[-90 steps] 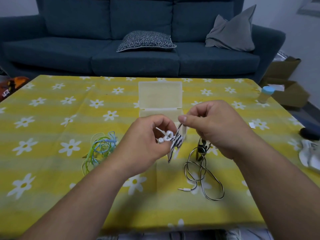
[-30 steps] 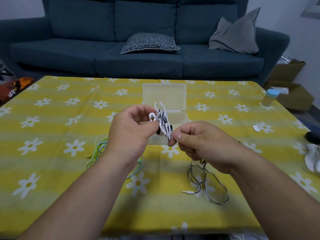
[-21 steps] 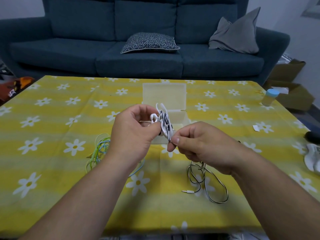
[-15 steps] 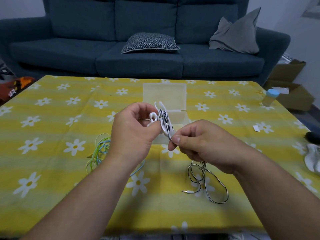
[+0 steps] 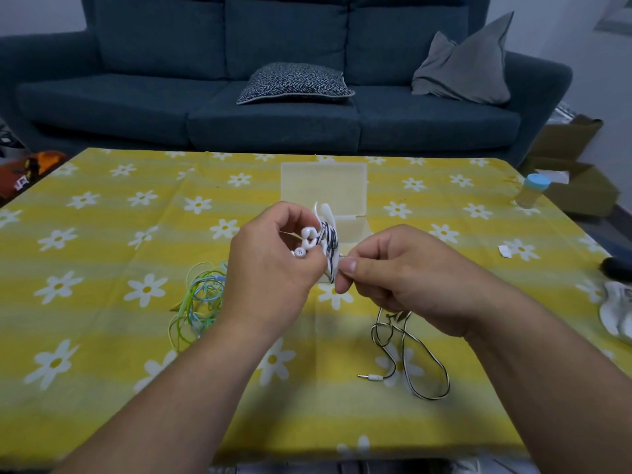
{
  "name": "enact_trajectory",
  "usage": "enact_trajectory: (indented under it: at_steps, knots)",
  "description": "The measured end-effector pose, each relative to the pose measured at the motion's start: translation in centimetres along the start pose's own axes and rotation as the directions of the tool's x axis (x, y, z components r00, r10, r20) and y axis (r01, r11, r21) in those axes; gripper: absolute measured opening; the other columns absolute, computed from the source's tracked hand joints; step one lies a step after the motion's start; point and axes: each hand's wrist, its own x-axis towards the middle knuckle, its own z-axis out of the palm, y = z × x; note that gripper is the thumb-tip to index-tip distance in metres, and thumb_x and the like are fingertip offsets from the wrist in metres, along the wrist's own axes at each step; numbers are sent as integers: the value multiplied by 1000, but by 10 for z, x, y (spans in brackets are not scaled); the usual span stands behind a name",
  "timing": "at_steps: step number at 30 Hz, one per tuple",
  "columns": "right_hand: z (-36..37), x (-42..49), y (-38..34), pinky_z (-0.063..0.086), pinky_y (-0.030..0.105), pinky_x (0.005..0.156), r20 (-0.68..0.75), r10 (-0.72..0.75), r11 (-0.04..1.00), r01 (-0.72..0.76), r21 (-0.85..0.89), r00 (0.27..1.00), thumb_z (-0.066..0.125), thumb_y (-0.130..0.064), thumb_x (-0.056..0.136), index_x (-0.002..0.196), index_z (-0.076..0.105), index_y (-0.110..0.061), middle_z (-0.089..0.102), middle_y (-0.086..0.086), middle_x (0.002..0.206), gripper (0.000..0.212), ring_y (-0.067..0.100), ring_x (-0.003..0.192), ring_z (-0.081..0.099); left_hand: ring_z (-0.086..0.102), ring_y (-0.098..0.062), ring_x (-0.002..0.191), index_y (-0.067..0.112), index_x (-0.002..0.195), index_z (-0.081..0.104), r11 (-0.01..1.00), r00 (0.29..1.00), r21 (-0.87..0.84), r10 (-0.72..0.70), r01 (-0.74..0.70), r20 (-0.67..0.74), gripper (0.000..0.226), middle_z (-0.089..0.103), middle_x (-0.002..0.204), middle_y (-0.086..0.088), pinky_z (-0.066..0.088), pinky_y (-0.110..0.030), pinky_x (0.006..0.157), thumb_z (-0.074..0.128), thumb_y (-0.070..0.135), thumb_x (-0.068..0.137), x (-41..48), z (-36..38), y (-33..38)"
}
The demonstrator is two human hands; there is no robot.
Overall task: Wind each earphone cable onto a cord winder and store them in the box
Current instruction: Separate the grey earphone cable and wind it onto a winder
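Left hand (image 5: 270,268) brings the cord winder (image 5: 330,248) up and away from the body, earbuds (image 5: 306,241) now showing above its thumb. Right hand (image 5: 403,278) comes down from over the winder and now pinches the cable end (image 5: 343,256) just right of the left thumb.

One wound up
White winder (image 5: 323,212) is wrapped in striped cable (image 5: 330,239); clear box (image 5: 323,181) open behind; green tangle (image 5: 200,295), black-white cable (image 5: 375,377) lying loose.

Dim, cool indoor light, spread evenly from above, left hand (image 5: 273,268) and right hand (image 5: 407,278) rendered sharp, soft shadows thrown beneath them on the tablecloth (image 5: 102,336), sofa (image 5: 273,121) slightly softened, edges bent by the wide-angle lens
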Motion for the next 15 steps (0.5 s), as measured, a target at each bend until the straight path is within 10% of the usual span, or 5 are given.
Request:
enact_trajectory:
  at_steps: [15]
  knots:
    - [-4,-5,-2,20,27,49,124,64,993,-51,-103,990,56,-13,98,79,71,-1,37,-7,47,28,11,47,26,52,-7,53,15,78,66,923,966,-297,-257,247,6,27,64,67,4,41,-14,50,67,-11,74,1,5,-1]
